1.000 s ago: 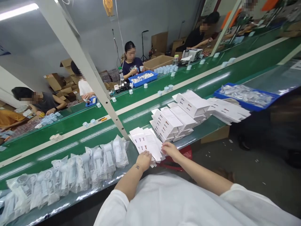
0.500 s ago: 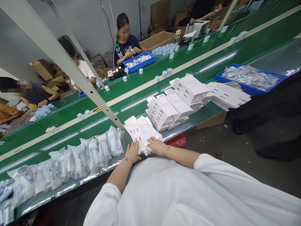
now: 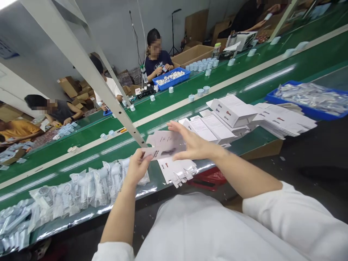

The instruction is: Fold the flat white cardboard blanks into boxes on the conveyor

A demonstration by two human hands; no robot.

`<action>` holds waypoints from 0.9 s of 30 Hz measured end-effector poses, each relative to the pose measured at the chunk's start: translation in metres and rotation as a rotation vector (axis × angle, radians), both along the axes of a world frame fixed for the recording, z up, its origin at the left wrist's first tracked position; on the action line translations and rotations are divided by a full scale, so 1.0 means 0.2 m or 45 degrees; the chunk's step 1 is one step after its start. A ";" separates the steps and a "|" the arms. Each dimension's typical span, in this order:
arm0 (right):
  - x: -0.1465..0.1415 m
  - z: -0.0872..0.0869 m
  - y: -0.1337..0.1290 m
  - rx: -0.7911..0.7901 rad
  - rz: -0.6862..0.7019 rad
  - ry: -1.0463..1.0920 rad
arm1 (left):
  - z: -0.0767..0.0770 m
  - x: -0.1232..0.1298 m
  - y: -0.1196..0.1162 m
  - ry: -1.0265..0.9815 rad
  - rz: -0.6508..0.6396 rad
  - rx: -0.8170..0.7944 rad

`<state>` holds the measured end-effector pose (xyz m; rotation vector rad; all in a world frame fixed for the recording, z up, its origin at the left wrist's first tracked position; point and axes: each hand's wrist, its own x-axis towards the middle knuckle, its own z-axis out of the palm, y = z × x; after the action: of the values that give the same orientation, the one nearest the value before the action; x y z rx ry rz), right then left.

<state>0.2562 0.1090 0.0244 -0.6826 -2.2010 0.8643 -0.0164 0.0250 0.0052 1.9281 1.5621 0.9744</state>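
Observation:
A white printed carton (image 3: 165, 148), partly blurred, is up off the bench in front of me. My left hand (image 3: 140, 164) pinches its left end between thumb and fingers. At the other end, my right hand (image 3: 197, 145) has its thumb and fingers spread wide around the carton's edge; whether the palm touches it I cannot tell. Below lies a stack of flat white cartons (image 3: 174, 170) with small printed pictures, overhanging the bench edge. To the left, several handheld devices in clear plastic bags (image 3: 81, 188) stand in a row.
Folded-up white boxes (image 3: 231, 112) are piled on the right, beside more flat cartons (image 3: 285, 117) and a blue tray (image 3: 312, 112) of bagged parts. A slanted metal post (image 3: 119, 112) rises ahead. Co-workers sit across the green conveyor (image 3: 160, 105), where light-blue cups stand.
Both hands have risen from the flat stack with a carton. The left now grips one end, and the right has opened wide at the other. The view has shifted slightly left.

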 end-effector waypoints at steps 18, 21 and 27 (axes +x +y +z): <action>-0.19 -0.01 -0.31 -0.356 0.338 -0.294 | 0.12 0.10 -0.20 0.531 0.204 0.456; -0.22 -0.02 -0.36 -0.247 0.232 -0.331 | 0.07 0.14 -0.24 0.536 0.293 0.524; -0.23 0.00 -0.40 -0.149 0.249 -0.514 | 0.07 0.15 -0.33 0.219 0.331 0.574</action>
<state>0.2104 0.0291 0.0243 -0.7591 -2.6273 1.0325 0.0140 -0.0410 0.0196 2.1883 1.8481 1.4014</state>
